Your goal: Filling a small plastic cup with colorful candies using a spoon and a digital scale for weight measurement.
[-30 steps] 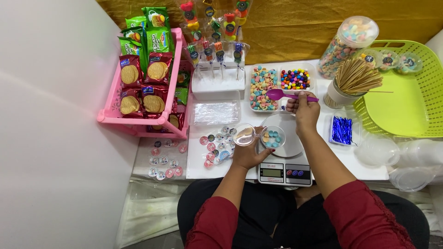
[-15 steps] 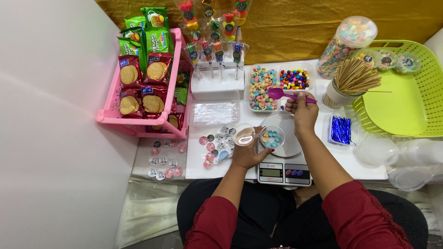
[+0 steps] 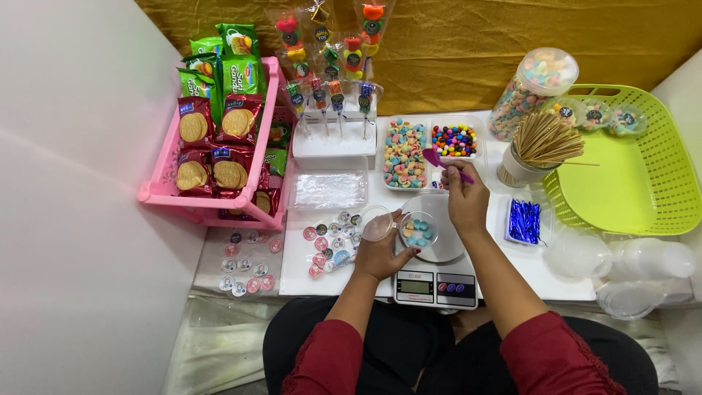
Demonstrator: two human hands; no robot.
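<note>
A small cup (image 3: pixel 418 229) sits on the scale (image 3: pixel 436 272), with a divided candy tray (image 3: pixel 428 151) behind it. The snack rack (image 3: pixel 219 146) stands far left, the basket (image 3: pixel 629 168) far right, and stickers (image 3: pixel 330 241) lie left of the scale.

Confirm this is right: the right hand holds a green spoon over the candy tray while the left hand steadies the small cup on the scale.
Not quite: the head view shows the spoon in the right hand is purple, not green. The rest stands: left hand, small cup, scale, candy tray.
</note>
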